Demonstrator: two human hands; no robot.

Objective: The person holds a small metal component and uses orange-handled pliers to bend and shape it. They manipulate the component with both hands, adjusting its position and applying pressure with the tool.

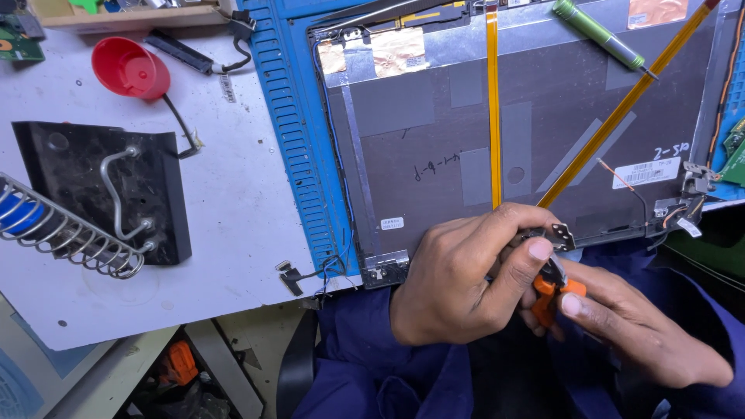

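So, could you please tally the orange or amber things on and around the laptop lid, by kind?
Amber ribbon cables on the grey lid: 2, one straight and one slanting
Orange-handled pliers, held in both the left hand and the right hand: 1
Orange tool below the bench: 1
Total: 4

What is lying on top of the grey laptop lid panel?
On the laptop lid panel: two orange ribbon cables, a green screwdriver, and copper foil patches. The left hand covers its lower edge, hiding what lies beneath.
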